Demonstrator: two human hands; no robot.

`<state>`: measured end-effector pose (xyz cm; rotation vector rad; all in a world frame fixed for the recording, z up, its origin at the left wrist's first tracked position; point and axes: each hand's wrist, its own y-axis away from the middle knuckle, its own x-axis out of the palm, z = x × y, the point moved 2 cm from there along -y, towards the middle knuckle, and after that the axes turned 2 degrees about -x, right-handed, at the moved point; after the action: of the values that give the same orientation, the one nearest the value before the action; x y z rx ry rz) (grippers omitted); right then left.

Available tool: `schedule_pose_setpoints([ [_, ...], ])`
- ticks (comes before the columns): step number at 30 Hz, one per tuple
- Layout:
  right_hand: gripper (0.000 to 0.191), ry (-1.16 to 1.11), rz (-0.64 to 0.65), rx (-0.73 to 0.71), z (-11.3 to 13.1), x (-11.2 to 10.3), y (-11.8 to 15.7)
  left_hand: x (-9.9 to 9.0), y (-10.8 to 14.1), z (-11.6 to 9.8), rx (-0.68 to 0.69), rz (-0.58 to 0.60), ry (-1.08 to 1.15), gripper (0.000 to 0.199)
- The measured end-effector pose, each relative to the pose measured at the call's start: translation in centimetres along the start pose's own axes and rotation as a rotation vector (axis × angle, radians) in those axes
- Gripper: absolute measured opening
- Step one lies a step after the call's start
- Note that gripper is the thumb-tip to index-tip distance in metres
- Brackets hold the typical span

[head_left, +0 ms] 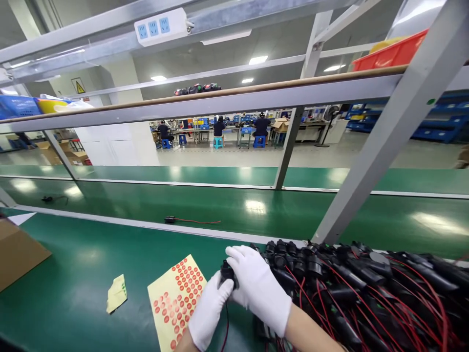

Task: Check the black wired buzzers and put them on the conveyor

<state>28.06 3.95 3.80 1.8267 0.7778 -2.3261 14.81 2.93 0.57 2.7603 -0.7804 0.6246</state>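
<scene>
Both my hands wear white gloves. Between them is a black cylindrical part, mostly covered by the fingers, with a thin wire hanging below it. My left hand is closed around its lower left side, thumb across it. From the right, my right hand curls its fingers over the part's top; its fingertips are partly hidden. Just left of my left hand lies a pale yellow sheet with rows of round red stickers. A heap of black cylindrical parts with red wires lies close to the right of my right hand.
A small torn yellow paper lies on the green bench, and a cardboard box stands at left. Beyond the bench edge, a black part with a red wire rests on a green surface. A slanted grey post rises behind the heap.
</scene>
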Motion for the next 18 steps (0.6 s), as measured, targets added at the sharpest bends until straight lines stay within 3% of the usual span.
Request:
schedule_pose_setpoints([
  [4,0.057,-0.060,-0.131,-0.073,0.7,-3.7,2.4,0.8,1.7,-1.8,0.102,0.054,-0.205,0.039],
  [7,0.030,-0.206,-0.396,-0.198,0.5,-7.7,4.4,1.4,2.8,-2.5,0.107,0.164,-0.178,0.052],
  [9,0.017,-0.293,-0.502,-0.237,0.7,-9.7,5.4,1.9,3.3,-2.6,0.119,0.242,-0.135,0.059],
  [14,0.012,-0.297,-0.425,-0.291,2.8,-10.4,6.0,2.8,3.9,-2.5,0.084,0.367,-0.164,0.061],
  [18,0.026,-0.186,-0.381,-0.265,3.9,-9.1,5.9,2.7,4.4,-1.9,0.103,0.343,-0.253,0.066],
])
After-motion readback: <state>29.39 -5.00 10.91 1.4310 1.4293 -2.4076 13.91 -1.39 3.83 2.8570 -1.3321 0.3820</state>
